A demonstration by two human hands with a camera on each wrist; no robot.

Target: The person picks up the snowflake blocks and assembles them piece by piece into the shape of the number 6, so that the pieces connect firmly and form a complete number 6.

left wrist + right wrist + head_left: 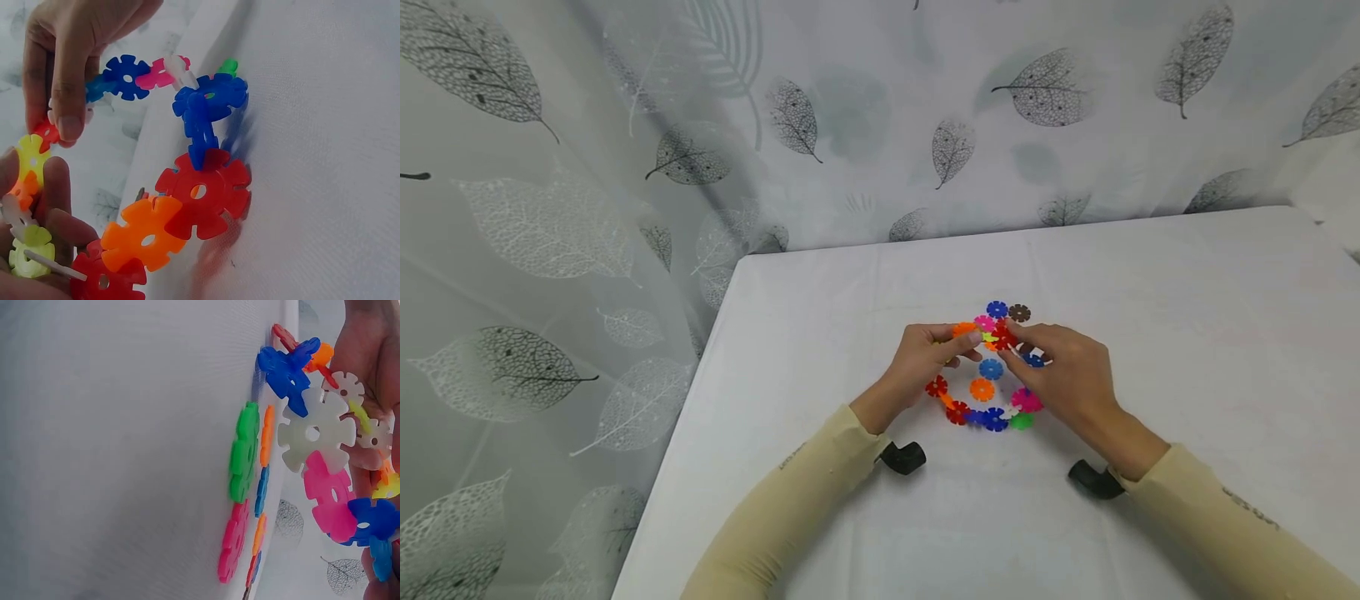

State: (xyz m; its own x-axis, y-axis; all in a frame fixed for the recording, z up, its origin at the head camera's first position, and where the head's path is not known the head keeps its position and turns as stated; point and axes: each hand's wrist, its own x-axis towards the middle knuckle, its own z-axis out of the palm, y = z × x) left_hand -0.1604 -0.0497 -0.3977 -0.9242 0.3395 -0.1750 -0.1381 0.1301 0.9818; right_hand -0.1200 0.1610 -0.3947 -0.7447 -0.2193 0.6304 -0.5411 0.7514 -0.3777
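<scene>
A loop-shaped chain of slotted plastic snowflake discs [995,419] in red, orange, blue, pink, white and yellow hangs between both hands. My left hand [917,358] holds its left end, with orange, white and yellow discs among the fingers in the left wrist view. Opposite it, my right hand [1071,367] pinches a red disc [47,132] linked to the yellow disc [31,157]. Fingertips of both hands are close together at the top of the loop. Lower down, a larger-looking red disc [212,195] hangs close over the white cloth.
Loose discs lie flat on the white table [820,333]: an orange disc [982,389], a light blue disc [991,369], a green disc [244,453], a brown disc [1019,313] and others. Black wrist mounts [902,458] show below the sleeves. A leaf-print curtain [865,125] hangs behind.
</scene>
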